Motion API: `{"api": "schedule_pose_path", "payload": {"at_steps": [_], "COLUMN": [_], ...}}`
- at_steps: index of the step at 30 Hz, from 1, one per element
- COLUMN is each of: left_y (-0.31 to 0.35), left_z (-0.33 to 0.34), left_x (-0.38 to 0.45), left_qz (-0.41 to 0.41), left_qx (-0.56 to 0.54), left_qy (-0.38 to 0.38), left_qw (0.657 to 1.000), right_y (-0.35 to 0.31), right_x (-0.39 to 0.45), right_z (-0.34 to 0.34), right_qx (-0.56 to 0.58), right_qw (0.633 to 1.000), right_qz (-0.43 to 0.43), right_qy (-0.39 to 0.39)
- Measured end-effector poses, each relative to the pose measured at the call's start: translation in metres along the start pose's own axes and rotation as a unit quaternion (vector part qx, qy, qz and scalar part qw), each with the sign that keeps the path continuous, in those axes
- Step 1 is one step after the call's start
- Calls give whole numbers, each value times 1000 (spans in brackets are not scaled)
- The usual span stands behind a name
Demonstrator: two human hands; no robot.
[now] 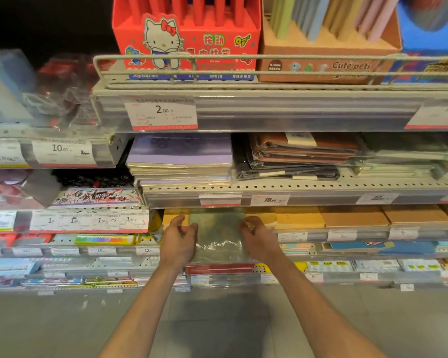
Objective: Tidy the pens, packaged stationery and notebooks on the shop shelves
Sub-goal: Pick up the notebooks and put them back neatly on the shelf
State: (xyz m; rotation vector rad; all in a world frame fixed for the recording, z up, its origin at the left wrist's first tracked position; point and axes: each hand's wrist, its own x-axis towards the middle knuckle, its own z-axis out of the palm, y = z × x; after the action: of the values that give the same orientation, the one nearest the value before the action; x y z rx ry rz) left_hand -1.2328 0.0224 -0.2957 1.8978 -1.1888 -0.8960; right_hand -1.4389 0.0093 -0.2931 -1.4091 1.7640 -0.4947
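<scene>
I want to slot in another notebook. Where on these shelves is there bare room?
One bare strip shows: the perforated shelf right of the black wrapped notebooks, in front of the pale stack. Elsewhere it is crowded: the purple notebooks fill their spot, and the orange notebooks run edge to edge. Both hands hold the plastic-wrapped packet.

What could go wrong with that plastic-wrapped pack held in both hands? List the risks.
1. The plastic-wrapped pack looks glossy and is gripped only at its edges by the left hand and right hand; it might slip.
2. Pushed in, it may jam against the yellow notebooks beside it.
</scene>
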Motion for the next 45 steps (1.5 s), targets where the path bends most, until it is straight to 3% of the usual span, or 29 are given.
{"api": "schedule_pose_path", "payload": {"at_steps": [6,16,26,35,45], "left_y": [-4,-31,-41,34,147], "left_z": [-6,-15,-6,34,119], "left_x": [15,-10,-64,-115,-188], "left_qz": [-17,-23,46,92,161], "left_qx": [32,-62,-27,-81,-115], "left_qy": [-64,-141,-166,-103,-19], "left_qw": [997,988,985,987,980], "right_y": [6,35,74,99,129], "right_x": [12,-7,-56,-70,-93], "right_z": [1,10,5,-81,-240], "right_qx": [24,84,102,141,141], "right_qw": [999,991,992,988,980], "right_qz": [15,42,43,-40,-136], "right_qy": [-41,-97,-56,-42,-32]}}
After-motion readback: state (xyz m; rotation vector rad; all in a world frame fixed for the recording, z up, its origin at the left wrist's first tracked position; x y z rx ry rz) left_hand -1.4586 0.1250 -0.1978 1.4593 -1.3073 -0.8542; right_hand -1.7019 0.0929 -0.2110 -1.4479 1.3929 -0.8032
